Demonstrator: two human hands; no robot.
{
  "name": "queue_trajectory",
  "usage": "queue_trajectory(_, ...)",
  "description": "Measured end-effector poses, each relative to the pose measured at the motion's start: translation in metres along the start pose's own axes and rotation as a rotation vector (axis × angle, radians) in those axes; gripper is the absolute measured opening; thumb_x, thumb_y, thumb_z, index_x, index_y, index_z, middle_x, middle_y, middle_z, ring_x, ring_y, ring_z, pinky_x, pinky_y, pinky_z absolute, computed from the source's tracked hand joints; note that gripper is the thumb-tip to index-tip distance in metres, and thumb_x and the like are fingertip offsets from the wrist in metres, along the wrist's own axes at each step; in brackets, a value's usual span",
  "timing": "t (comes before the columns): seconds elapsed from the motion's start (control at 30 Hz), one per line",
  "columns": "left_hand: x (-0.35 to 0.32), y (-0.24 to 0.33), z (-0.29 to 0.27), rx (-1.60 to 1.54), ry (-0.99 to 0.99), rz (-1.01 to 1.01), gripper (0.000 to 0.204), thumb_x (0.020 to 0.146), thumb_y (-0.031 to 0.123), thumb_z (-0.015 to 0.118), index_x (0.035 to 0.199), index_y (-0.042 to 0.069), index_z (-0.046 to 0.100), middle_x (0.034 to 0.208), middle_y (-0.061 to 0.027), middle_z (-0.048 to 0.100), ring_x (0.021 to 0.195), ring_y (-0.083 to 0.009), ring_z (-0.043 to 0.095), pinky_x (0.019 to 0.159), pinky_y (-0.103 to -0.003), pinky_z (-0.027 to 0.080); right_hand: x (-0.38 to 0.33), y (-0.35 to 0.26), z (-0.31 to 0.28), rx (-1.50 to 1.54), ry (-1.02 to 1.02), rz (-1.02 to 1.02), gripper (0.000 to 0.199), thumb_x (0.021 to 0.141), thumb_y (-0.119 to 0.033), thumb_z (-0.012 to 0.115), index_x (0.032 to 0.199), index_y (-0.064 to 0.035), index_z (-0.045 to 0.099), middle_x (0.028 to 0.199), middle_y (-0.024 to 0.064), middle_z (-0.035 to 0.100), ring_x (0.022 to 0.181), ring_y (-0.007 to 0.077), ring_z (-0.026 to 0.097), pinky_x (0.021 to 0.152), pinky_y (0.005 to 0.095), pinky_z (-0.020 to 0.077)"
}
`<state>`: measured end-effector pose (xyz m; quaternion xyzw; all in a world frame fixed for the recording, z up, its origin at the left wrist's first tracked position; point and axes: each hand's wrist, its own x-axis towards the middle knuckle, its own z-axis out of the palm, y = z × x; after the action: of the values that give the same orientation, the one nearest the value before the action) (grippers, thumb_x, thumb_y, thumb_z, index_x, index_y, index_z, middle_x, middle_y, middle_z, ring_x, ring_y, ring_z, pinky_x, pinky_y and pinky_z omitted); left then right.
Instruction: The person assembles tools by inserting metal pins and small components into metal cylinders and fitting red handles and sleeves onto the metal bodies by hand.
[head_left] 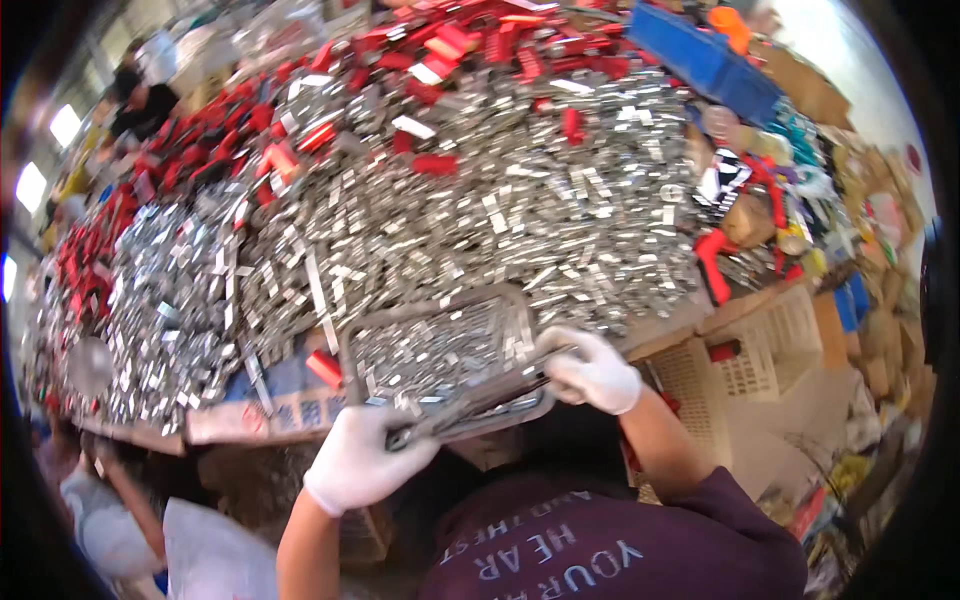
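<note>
Both of my hands wear white gloves and are at the near edge of a table heaped with small silvery metal pieces [470, 200]. My left hand [365, 455] is closed around the left end of a long, dark grey bar-shaped piece [490, 393], and my right hand [592, 372] grips its right end. The bar slants up to the right, above the near side of a grey rectangular tray [347, 355] with rounded corners. Small metal pieces lie inside the tray. Motion blur hides the bar's exact kind.
Red pieces [435, 165] are scattered across the back and left of the heap. A blue bin [700, 62] stands at the far right, near red-handled items [712, 262]. Cardboard [790, 400] lies to my right. Another person [110, 520] is at the lower left, and one more [145, 108] farther back.
</note>
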<state>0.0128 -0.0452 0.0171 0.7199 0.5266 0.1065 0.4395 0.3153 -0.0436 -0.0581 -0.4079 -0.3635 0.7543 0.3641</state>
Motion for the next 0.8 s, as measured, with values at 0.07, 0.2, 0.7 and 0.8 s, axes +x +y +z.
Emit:
queue_trajectory(0.07,-0.004,0.004,0.011,-0.076,0.039,-0.020,0.029,0.079,0.024,0.072,0.092,-0.002,0.071,0.067,-0.0170,0.065,0.059,-0.0170,0.063,0.061,-0.030,0.051,0.002,-0.001,0.005,-0.027,-0.101,0.015,0.014,0.097,-0.014,0.056,0.108,-0.0050,0.058,0.068,-0.0019,0.046,0.051,0.0039,0.038,0.044,0.0208,0.0287)
queue_trajectory(0.2,0.005,0.020,0.036,-0.262,0.115,-0.087,0.027,0.088,0.017,0.068,0.103,-0.006,0.070,0.071,-0.0116,0.072,0.065,-0.0111,0.068,0.060,-0.025,0.052,0.008,0.020,0.026,0.057,-0.157,0.039,0.016,0.098,-0.024,0.056,0.102,-0.0087,0.053,0.070,-0.0026,0.048,0.052,0.0047,0.040,0.045,0.0214,0.0312)
queue_trajectory(0.7,0.017,-0.003,0.051,-0.515,0.143,-0.246,0.029,0.093,0.015,0.059,0.116,-0.002,0.066,0.067,0.0020,0.056,0.052,-0.0031,0.047,0.044,-0.020,0.037,0.027,0.000,0.032,-1.151,0.151,-0.446,0.031,0.099,-0.036,0.048,0.110,-0.0078,0.053,0.103,0.0173,0.062,0.095,0.0394,0.064,0.075,0.0457,0.0517)
queue_trajectory(0.8,0.031,-0.025,0.056,-0.480,0.358,-0.175,0.028,0.093,0.013,0.059,0.113,-0.004,0.067,0.067,0.0026,0.055,0.053,-0.0024,0.046,0.044,-0.020,0.035,0.039,0.006,0.039,-1.511,0.152,-0.276,0.025,0.095,-0.026,0.052,0.110,-0.0070,0.055,0.101,0.0163,0.062,0.090,0.0340,0.066,0.074,0.0446,0.0539)
